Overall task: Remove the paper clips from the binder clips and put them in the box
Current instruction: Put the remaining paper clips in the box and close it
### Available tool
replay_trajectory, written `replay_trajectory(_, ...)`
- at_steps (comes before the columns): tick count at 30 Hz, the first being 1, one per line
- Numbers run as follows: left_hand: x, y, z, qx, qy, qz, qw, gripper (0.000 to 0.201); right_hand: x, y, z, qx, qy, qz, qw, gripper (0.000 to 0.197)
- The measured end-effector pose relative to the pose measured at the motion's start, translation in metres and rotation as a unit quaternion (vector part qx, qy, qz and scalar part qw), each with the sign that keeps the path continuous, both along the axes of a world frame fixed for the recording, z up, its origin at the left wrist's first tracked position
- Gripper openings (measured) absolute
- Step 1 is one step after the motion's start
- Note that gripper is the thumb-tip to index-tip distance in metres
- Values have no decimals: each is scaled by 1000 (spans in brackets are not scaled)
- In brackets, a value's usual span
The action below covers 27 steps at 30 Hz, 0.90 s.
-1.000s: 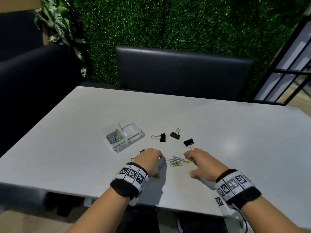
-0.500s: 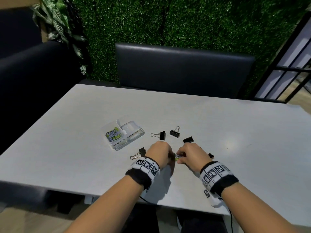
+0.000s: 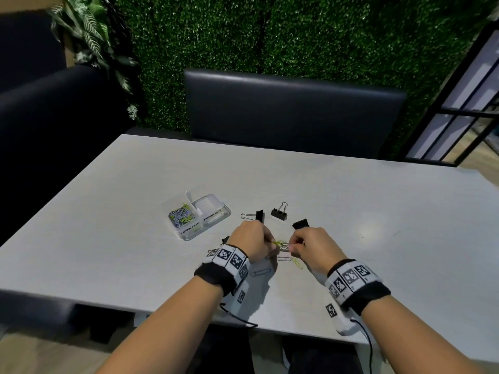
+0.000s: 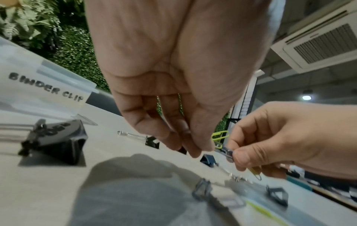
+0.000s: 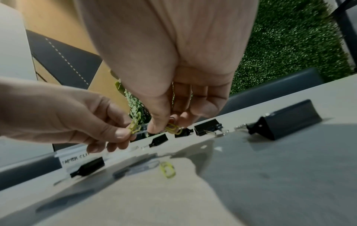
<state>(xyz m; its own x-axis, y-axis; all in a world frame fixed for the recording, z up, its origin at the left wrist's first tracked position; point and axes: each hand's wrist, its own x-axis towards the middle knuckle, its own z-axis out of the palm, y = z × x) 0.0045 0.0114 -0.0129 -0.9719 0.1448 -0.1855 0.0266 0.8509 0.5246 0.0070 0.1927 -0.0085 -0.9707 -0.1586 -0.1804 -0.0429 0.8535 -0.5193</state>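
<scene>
1. L hand (image 3: 249, 242) & R hand (image 3: 310, 245) are both lifted just above the table (image 3: 378, 211) near its near edge, fingertips almost meeting. 1 s ago they lay apart, flat-ish on the surface; 0.5 s ago they had closed in together.
2. L hand: thumb + fingers pinch a small bunch of paper clips (image 3: 279, 242), yellow-green & silver, linked together. R hand pinches the other end of the same bunch, fingers curled.
3. The bunch lay on the table betw. the hands 1 s ago; now it's off the surface, held betw. them.
4. Loose clips on the table under the hands: a silver one (image 3: 283, 258), a yellow-green one (image 3: 297, 263), another silver one (image 3: 260, 271) nearer the near edge.
5. Box (image 3: 213, 209), clear plastic, sits left of the hands, toward table centre-left. One compartment holds coloured clips; the other, labelled "BINDER CLIP", shows no contents. Same spot as before.
6. Binder clips, black: one (image 3: 258, 215) & one (image 3: 279, 213) past the hands, one (image 3: 300, 224) just past the R hand, one (image 3: 224, 240) partly hidden at the L wrist. All as before.
</scene>
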Motion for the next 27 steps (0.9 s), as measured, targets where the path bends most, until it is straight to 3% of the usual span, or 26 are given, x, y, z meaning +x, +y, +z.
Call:
replay_trajectory(4, -2, -11, 7, 47, -2, 16, 999, 15, -2, 0, 8, -7, 6, 8, 1000, 13)
replay_trajectory(12, -5, -50, 26, 111, 30, 72, 991, 18, -19, -20, 23, -127, 23, -14, 992, 5)
replay_trajectory(16, -3, -94, 36, 164, 23, 137, 977, 16, -26, -68, 33, -161, 53, 5, 985, 8)
replay_trajectory(20, 2, -153, 45, 223, 35, 242, 944, 12, -41, -136, 41, -221, 53, 16, 974, 4)
replay_trajectory(23, 4, -186, 41, 220, 46, 315, 922, 11, -53, -185, 41, -245, 14, 25, 969, 5)
replay_trajectory(27, 4, -202, 28, 169, 37, 375, 911, 13, -63, -229, 33, -199, -40, 35, 979, 8)
